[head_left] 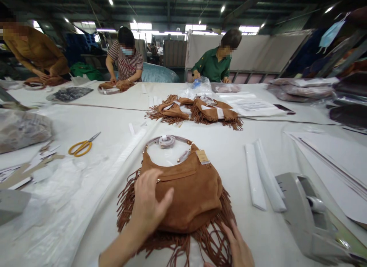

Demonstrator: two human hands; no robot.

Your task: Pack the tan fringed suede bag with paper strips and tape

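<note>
A brown suede handbag (189, 198) with long fringe lies flat on the white table in front of me. Its strap curves away at the top, with a wrapped roll of strap (166, 141) inside the loop and a tan hang tag (202, 157) at the right. My left hand (150, 200) rests over the bag's left side, fingers stretched and thumb apart. At the lower right, my right hand (236, 244) is beside the fringe (210, 240), fingers extended and touching the strands. Part of this hand is cut off by the frame's bottom edge.
Yellow-handled scissors (82, 147) lie at the left near paper scraps and clear plastic. Folded white strips (255, 177) and a grey tape dispenser (306, 217) stand to the right. Two fringed bags (174, 109) lie ahead. Several people work across the table.
</note>
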